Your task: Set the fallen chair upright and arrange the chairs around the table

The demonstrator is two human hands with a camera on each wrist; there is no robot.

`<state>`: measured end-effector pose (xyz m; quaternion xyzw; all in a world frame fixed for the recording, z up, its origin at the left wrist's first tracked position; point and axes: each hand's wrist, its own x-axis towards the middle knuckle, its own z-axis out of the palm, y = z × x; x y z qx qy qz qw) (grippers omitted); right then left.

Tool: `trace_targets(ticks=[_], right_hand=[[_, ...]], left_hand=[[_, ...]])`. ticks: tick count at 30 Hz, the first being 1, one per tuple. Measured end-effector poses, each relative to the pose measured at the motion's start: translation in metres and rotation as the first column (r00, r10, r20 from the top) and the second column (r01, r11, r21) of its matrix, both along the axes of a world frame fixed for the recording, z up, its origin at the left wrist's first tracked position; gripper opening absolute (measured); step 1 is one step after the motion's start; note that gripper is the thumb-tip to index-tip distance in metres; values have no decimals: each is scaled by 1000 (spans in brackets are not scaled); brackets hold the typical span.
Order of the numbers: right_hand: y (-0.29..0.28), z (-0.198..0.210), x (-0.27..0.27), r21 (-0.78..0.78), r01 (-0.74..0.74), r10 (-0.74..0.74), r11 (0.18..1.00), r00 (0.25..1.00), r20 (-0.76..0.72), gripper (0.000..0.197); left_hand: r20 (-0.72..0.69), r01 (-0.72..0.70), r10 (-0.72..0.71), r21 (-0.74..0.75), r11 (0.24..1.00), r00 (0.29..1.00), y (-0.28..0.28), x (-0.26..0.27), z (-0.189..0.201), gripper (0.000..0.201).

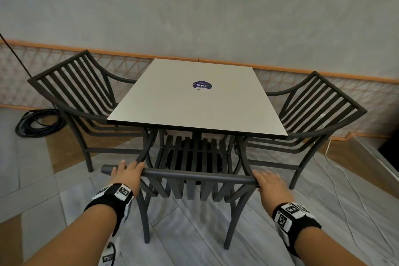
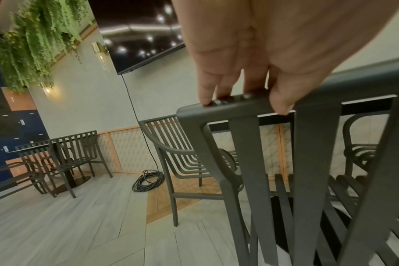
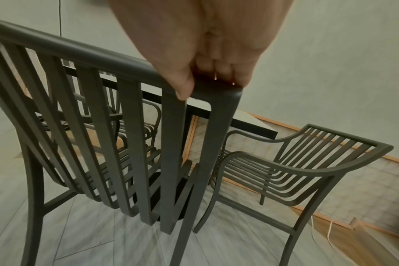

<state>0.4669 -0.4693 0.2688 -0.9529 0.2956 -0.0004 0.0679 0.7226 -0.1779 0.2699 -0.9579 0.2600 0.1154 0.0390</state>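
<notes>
A dark grey slatted chair point(image 1: 194, 176) stands upright at the near side of the white square table point(image 1: 194, 110), its seat partly under the tabletop. My left hand point(image 1: 127, 171) grips the left end of its top rail point(image 2: 239, 108), fingers over the top and thumb on the near face. My right hand point(image 1: 269, 181) grips the right end of the same rail point(image 3: 80, 52), fingers curled over it. Two matching chairs stand upright, one at the table's left side point(image 1: 71, 84) and one at its right side point(image 1: 319, 101), both facing the table.
A coiled black cable point(image 1: 38, 123) lies on the floor behind the left chair. A white cord point(image 1: 345, 190) trails over the floor by the right chair. The far table edge meets a lattice wall panel point(image 1: 367, 95). Another table set point(image 2: 64, 153) stands far left.
</notes>
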Motion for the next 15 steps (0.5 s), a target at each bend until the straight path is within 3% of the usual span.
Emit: trace_targets(ticks=[3, 7, 12, 15], right_hand=[[12, -4, -6, -22, 33, -34, 999, 998, -49, 75], [27, -3, -16, 9, 59, -58, 998, 996, -69, 80], [36, 15, -22, 59, 64, -51, 996, 979, -198, 72], [45, 31, -27, 78, 54, -22, 995, 928, -371, 58]], left_hand=[[28, -12, 10, 58, 998, 1000, 1, -23, 0, 87], [-32, -16, 20, 109, 994, 999, -2, -41, 7, 94], [-147, 51, -36, 105, 993, 988, -5, -47, 32, 89], [-247, 85, -50, 133, 987, 968, -2, -55, 52, 72]])
